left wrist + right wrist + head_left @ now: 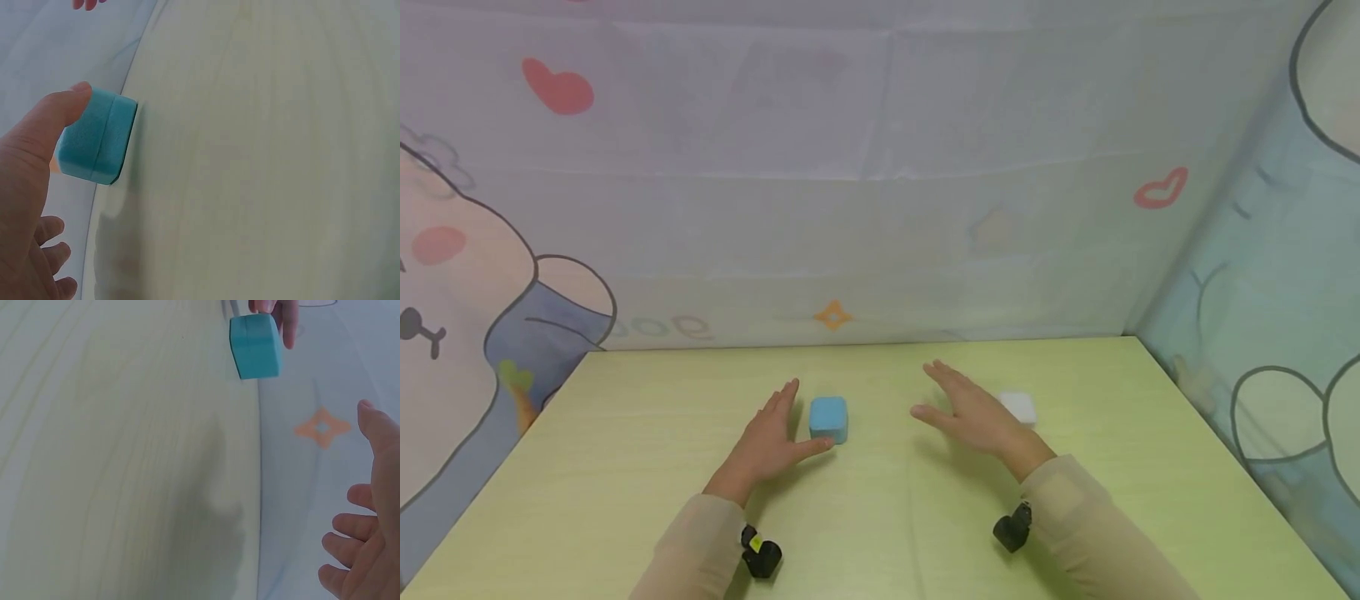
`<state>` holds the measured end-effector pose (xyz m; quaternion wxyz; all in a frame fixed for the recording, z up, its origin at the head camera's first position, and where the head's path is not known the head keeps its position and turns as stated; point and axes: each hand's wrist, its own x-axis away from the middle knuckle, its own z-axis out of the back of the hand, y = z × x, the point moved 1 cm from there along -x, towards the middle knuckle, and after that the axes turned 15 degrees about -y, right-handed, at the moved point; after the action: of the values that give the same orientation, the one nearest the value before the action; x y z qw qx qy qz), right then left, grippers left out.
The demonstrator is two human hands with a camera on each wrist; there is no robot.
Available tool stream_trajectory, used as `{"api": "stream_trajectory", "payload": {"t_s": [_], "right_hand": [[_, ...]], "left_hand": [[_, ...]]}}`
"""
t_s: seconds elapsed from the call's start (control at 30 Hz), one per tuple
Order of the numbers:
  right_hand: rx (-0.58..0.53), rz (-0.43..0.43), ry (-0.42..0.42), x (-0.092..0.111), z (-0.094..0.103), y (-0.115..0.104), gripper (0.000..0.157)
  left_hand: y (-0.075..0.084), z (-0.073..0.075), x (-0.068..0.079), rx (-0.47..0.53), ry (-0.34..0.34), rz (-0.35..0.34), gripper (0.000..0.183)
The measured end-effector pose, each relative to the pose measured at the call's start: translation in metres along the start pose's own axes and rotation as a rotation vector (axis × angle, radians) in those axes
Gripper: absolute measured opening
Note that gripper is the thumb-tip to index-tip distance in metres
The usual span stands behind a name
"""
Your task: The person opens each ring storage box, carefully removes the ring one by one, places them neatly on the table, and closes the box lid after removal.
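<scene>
A small blue box [828,414] with rounded corners stands on the table, left of its middle. In the left wrist view, a seam runs around the box [103,140]. Just left of it is my left hand [763,446], fingers stretched forward and thumb spread out. The thumb overlaps the box's near edge in the head view. To the right, my right hand [981,417] is held over the table with straight fingers and the thumb apart, nothing in its grasp. Partly hidden behind that hand lies a small white object [1021,407] with rounded corners.
The pale yellow-green table [880,517] ends at a back wall of printed cloth [880,217]. More printed cloth [1247,292] stands along its right side. A small black wrist camera [762,557] sits at the left sleeve, another camera [1013,528] at the right.
</scene>
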<state>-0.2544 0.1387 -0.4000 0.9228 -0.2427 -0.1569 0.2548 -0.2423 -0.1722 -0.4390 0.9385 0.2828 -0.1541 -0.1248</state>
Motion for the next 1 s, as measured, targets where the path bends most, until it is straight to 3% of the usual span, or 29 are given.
{"api": "stream_trajectory", "payload": {"t_s": [0.53, 1.0], "right_hand": [[-0.112, 0.038, -0.010, -0.016, -0.008, -0.004, 0.088], [-0.137, 0.050, -0.009, -0.025, -0.014, -0.009, 0.088]], "left_hand": [[0.001, 0.000, -0.004, 0.073, -0.022, 0.031, 0.117], [0.000, -0.004, -0.009, 0.088, -0.004, -0.002, 0.115]]}}
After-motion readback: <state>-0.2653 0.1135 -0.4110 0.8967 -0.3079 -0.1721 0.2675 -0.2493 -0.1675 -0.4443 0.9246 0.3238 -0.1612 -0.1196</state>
